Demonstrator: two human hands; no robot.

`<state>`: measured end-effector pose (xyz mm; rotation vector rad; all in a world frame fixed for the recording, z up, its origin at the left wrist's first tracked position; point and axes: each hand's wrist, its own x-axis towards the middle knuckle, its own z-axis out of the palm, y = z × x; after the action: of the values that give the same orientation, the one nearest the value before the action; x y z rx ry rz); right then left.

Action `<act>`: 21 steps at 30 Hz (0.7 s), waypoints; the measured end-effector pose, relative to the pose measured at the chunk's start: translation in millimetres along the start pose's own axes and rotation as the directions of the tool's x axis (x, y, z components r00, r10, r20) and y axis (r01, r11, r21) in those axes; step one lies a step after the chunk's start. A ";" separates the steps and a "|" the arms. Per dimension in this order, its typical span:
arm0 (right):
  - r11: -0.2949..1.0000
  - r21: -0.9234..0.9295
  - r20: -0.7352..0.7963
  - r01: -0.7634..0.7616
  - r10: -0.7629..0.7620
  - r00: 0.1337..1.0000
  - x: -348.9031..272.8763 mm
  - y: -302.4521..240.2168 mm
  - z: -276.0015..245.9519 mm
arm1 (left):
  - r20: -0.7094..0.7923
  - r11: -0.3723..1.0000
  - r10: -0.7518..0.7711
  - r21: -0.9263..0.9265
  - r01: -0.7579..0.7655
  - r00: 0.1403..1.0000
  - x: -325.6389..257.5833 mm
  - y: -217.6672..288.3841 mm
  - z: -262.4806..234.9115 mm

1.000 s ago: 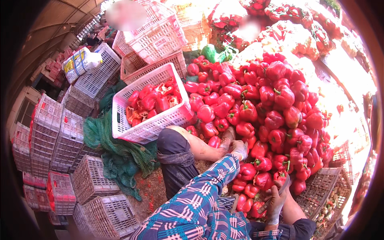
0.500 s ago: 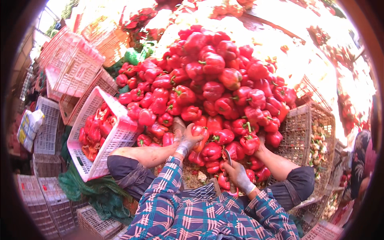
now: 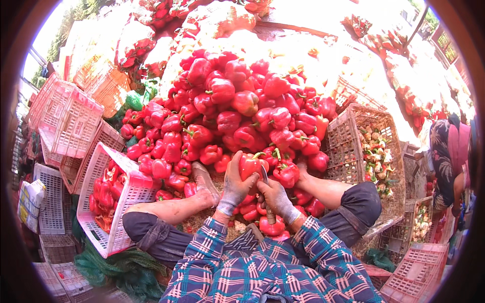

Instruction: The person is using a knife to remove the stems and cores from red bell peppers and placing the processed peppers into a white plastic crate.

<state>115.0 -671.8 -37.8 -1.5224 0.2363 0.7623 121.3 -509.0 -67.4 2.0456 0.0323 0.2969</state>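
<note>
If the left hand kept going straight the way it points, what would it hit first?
The left hand already grips a red pepper. Straight on, it would likely meet the pepper pile just beyond, though depth is hard to judge.

You wear a checked shirt with blue, pink and white squares, and its long sleeves go down to your wrists. Your left hand point(image 3: 235, 188) and right hand point(image 3: 275, 198) have thin grey gloves on. Your dark trousers are rolled up at the knees
</note>
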 end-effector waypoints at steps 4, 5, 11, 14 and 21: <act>0.991 0.036 0.119 -0.129 0.124 0.985 -27.7 27.9 22.8 | -0.152 0.986 -0.132 -0.126 0.113 0.980 -4.0 -13.1 23.4; 0.990 -0.003 0.066 -0.142 0.142 0.988 -26.0 61.9 40.4 | -0.257 0.948 -0.217 -0.287 0.140 0.942 1.8 -14.0 27.5; 0.974 -0.150 -0.395 0.169 -0.216 0.893 -50.7 22.9 -0.1 | -0.060 0.646 -0.404 -0.725 0.238 0.913 10.8 -6.3 4.4; 0.797 -0.460 -0.363 0.392 -0.571 0.736 -51.0 -20.1 -19.0 | -0.082 0.782 -0.332 -0.581 0.226 0.940 -2.5 7.2 8.3; 0.717 -0.537 -0.199 0.445 -0.620 0.759 -9.6 -17.5 -18.6 | 0.011 0.792 -0.158 -0.595 0.134 0.987 -12.0 49.1 1.4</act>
<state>123.8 -690.1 -19.6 -2.0572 -0.1442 0.0320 105.0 -535.4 -27.5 1.3962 0.1081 0.2135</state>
